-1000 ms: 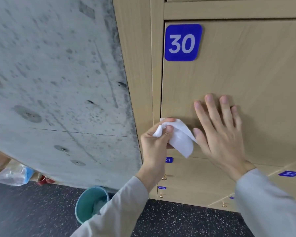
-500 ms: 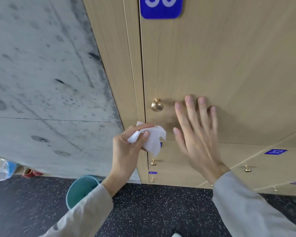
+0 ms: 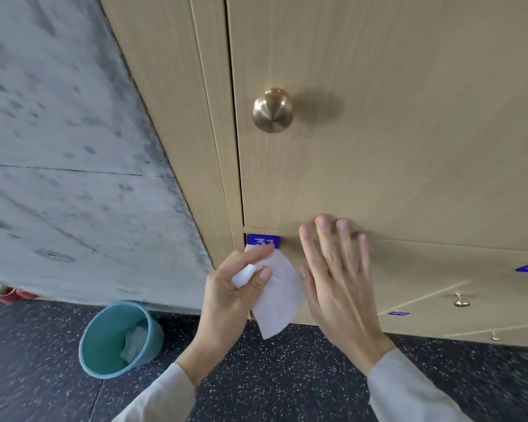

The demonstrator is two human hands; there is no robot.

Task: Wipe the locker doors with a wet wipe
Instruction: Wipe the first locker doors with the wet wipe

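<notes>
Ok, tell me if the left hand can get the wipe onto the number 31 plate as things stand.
Probably yes: the left hand pinches the wet wipe just below the blue 31 plate, with nothing between them; the right hand lies off to the side.

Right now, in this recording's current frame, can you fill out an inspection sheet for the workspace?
Surface: light wood locker door with a round brass knob; blue number plate on the door below.
Job's things: white wet wipe, partly unfolded, hanging in front of the lower door.
Clutter: teal plastic bin on the floor, holding crumpled white wipes.
Hands: left hand pinches the wipe; right hand open, fingers straight, at the door seam.
Cables: nothing seen.
Surroundings: grey concrete wall; dark speckled floor; more lockers at right.
</notes>
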